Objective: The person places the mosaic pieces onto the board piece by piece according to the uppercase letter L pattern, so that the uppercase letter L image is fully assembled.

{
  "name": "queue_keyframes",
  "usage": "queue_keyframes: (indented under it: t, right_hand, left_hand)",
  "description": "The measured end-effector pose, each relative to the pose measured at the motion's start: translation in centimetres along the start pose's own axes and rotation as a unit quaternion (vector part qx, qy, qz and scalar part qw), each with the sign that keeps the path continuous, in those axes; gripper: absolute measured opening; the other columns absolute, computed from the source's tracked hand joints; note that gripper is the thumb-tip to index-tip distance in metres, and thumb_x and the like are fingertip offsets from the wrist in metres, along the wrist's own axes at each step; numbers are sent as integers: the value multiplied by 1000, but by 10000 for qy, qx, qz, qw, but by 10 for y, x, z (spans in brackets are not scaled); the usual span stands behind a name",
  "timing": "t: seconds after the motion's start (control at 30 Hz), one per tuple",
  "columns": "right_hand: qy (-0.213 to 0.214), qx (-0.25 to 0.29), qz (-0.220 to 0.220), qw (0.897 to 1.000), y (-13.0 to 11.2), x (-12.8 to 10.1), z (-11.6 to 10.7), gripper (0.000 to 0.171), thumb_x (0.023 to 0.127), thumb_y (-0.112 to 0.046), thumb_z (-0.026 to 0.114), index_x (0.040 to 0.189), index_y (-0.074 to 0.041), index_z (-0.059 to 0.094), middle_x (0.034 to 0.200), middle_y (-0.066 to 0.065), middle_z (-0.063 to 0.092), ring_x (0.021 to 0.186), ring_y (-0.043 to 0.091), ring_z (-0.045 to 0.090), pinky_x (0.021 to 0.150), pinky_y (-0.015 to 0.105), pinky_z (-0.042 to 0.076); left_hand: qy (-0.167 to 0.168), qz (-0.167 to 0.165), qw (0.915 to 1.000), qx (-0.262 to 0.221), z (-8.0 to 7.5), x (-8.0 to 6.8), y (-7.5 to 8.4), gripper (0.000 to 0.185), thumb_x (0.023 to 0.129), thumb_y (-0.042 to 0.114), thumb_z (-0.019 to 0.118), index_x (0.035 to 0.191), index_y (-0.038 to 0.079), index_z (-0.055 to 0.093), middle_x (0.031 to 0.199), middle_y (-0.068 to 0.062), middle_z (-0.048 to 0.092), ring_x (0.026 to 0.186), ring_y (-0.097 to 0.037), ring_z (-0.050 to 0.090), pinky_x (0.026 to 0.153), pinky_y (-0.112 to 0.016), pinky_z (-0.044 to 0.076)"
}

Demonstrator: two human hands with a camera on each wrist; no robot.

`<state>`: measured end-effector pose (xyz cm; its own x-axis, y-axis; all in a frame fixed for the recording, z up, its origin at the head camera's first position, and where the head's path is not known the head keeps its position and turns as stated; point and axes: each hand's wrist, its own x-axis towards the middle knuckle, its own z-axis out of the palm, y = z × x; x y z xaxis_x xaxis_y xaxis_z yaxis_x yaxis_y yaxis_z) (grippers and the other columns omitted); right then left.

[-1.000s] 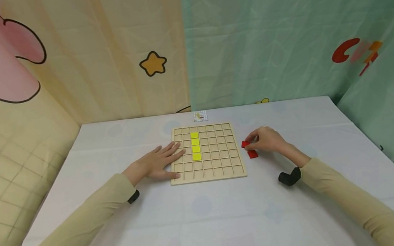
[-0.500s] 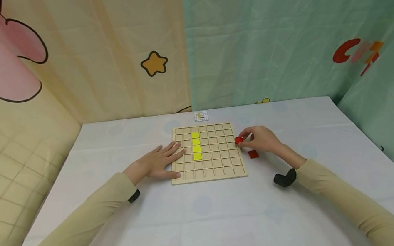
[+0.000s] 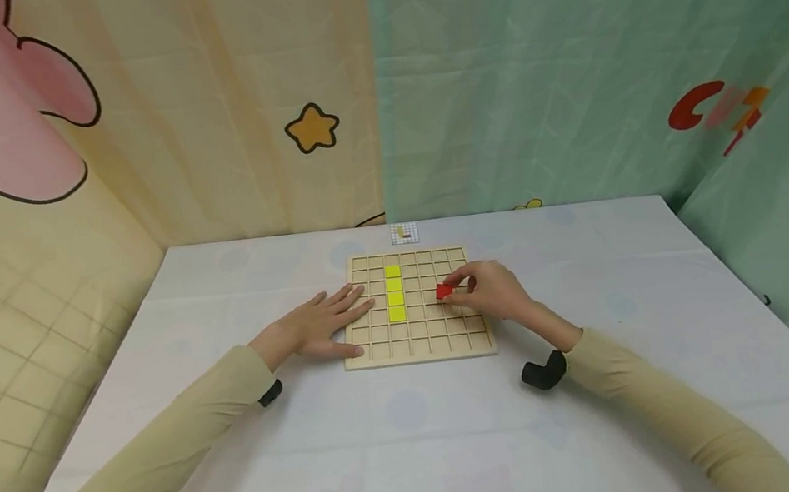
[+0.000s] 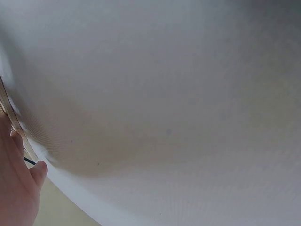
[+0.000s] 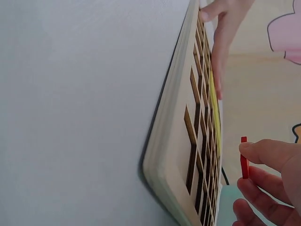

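Note:
A flat wooden grid board [image 3: 420, 352] lies on the table, with a column of several yellow square tiles [image 3: 394, 285] set in its cells. My left hand [image 3: 311, 327] rests with spread fingers on the board's left edge; its thumb is near the lower left corner. My right hand [image 3: 487, 290] pinches a red square tile [image 3: 444, 291] over the right half of the board. In the right wrist view the red tile [image 5: 244, 157] is edge-on between thumb and fingers, apart from the grid. The left wrist view shows part of the left hand [image 4: 21, 183] at the board's edge.
A small printed grid card [image 3: 404, 233] lies behind the board at the table's far edge. The table [image 3: 410, 462] has a white patterned cover. Curtains [image 3: 530, 76] hang behind it and at both sides.
My right hand has carried the red tile left from beside the board to over its right half. The other red tile, seen right of the board before, is now out of sight. My left hand stays put.

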<state>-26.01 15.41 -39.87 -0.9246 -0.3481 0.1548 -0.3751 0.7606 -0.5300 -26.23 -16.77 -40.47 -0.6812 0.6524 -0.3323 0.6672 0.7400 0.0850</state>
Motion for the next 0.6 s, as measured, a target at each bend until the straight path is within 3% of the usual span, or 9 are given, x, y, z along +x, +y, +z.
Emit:
queue_keyframes:
  t: [0.6]
  right_hand:
    - [-450,84,-276,9986,-23,13,32,30,77,-32,80,100,-13,76,91,-1,74,61,9,52,54,22,41]
  left_hand:
    - [67,19,10000,23,1,0,1,84,91,65,42,156,23,10,164,-7,0,151,-29,-2,119,-57,11]
